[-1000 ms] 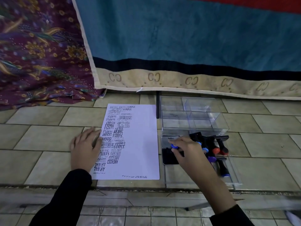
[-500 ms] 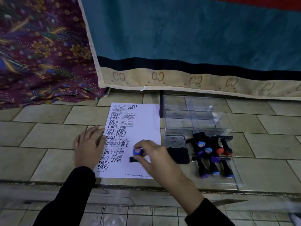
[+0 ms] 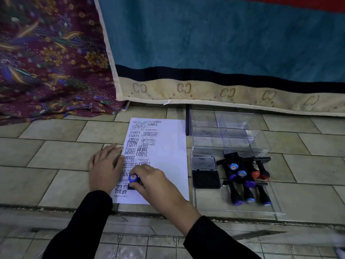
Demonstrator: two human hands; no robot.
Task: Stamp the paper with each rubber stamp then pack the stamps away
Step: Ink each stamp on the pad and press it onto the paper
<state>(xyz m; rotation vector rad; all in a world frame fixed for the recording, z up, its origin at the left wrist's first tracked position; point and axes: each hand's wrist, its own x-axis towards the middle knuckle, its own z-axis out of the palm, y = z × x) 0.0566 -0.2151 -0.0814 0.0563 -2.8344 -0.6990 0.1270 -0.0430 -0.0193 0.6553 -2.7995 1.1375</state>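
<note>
Closest to the camera, the right hand (image 3: 158, 181) has its fingertips pinched around the rubber stamp (image 3: 133, 178) just under the blue cap, with the base planted on the lower left part of the paper (image 3: 168, 156), right in among the older prints. These look like light, hard plastic things with a skinny handle, so I'd say the grip near the top is fine for pushing straight down, but it'll rock if you lean on it, and a rocked stamp smears. The smooth handle could be a bit slippery too. The left hand (image 3: 104, 169) lies flat with its fingers spread over the sheet's left edge, holding nothing, just pinning it, which makes sense because one thin sheet on floor tiles (image 3: 56, 159) will skate or lift with the stamp. To the right, just beside the paper, the ink pad (image 3: 206, 179) sits open, and next to it the other stamps (image 3: 242, 176) are piled on a clear tray (image 3: 211, 200). Behind those is the clear box (image 3: 229, 135), which looks like brittle plastic, so pack gently. Farthest back hangs a blue cloth (image 3: 224, 43).
</note>
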